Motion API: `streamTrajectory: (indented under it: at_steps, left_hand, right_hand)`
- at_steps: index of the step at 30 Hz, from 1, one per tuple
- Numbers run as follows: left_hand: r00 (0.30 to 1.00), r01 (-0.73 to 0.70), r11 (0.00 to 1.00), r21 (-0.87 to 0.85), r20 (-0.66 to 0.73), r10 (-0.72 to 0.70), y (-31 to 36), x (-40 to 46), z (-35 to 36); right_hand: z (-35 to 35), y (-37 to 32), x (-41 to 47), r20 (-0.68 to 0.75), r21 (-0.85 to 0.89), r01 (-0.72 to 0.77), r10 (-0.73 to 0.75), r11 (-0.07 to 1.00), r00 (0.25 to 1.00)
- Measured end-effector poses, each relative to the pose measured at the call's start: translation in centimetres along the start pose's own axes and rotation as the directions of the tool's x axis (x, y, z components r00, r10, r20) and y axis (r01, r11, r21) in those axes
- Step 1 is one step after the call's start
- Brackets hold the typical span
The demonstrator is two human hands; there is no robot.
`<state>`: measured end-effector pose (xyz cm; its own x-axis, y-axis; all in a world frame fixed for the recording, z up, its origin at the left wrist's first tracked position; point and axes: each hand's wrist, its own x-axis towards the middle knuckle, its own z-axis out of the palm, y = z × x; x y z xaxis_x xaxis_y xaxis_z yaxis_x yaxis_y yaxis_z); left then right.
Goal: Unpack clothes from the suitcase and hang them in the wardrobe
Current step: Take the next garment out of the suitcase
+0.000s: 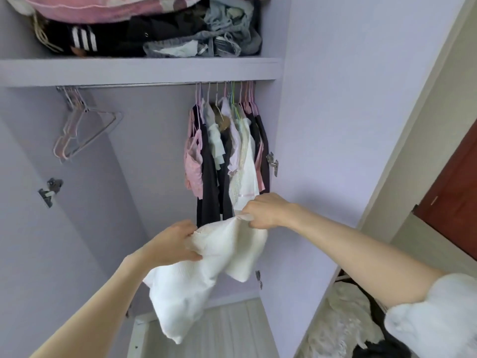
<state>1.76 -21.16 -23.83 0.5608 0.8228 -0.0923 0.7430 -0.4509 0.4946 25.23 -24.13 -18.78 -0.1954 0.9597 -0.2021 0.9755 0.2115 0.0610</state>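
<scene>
A person's left hand point(173, 244) and right hand point(265, 212), fingers clamped on a soft white knitted top point(206, 275), stretch it open before the lilac wardrobe point(144, 71), likely readying it for the empty metal hangers point(85, 130) at ten o'clock.

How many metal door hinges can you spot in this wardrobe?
3: one on the left wall, one beside the hanging clothes, one lower right. Others may be hidden.

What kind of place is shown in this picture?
Most likely a bedroom, at an open wardrobe: a rail with hung clothes, spare hangers, and a shelf piled with folded garments.
</scene>
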Motion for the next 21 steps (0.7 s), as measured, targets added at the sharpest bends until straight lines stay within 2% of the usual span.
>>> streamTrajectory:
  at_steps: [3,7,10,12,14,16,19,21]
  left_hand:
    - [0.997,0.025,0.992,0.122,-0.07,-0.017,-0.6,1.0,-0.4]
    - [0.993,0.076,0.958,0.278,-0.104,-0.049,-0.8,2.3,-1.2]
    - [0.975,0.218,0.914,0.341,-0.125,-0.185,-2.0,3.3,-2.1]
    - [0.969,0.246,0.903,0.354,-0.11,-0.22,-3.1,4.1,-2.7]
    - [0.966,0.25,0.907,0.338,-0.03,-0.255,-4.3,4.8,-3.2]
    - [0.952,0.266,0.932,0.245,0.086,-0.294,-5.8,5.6,-3.4]
    - [0.932,0.254,0.961,0.106,0.239,-0.273,-9.7,6.6,-4.1]
    - [0.913,0.258,0.962,0.087,0.305,-0.272,-12.8,7.3,-4.6]
  right_hand:
    - [-0.8,1.3,2.3,-0.128,0.134,-0.052,0.07,0.99,0.989]
    - [-2.4,-0.1,5.1,-0.378,0.157,-0.002,0.062,0.988,0.924]
    - [-3.2,-0.7,7.2,-0.462,0.353,0.077,0.102,0.932,0.881]
    - [-3.6,-1.1,8.8,-0.49,0.468,0.127,0.137,0.874,0.861]
    - [-4.0,-1.2,10.5,-0.499,0.542,0.14,0.183,0.829,0.847]
    - [-4.2,-1.1,12.2,-0.502,0.572,0.136,0.214,0.809,0.838]
    - [-4.5,-1.2,15.3,-0.503,0.604,0.135,0.245,0.786,0.829]
    - [-4.7,-1.4,17.6,-0.502,0.648,0.132,0.291,0.75,0.814]
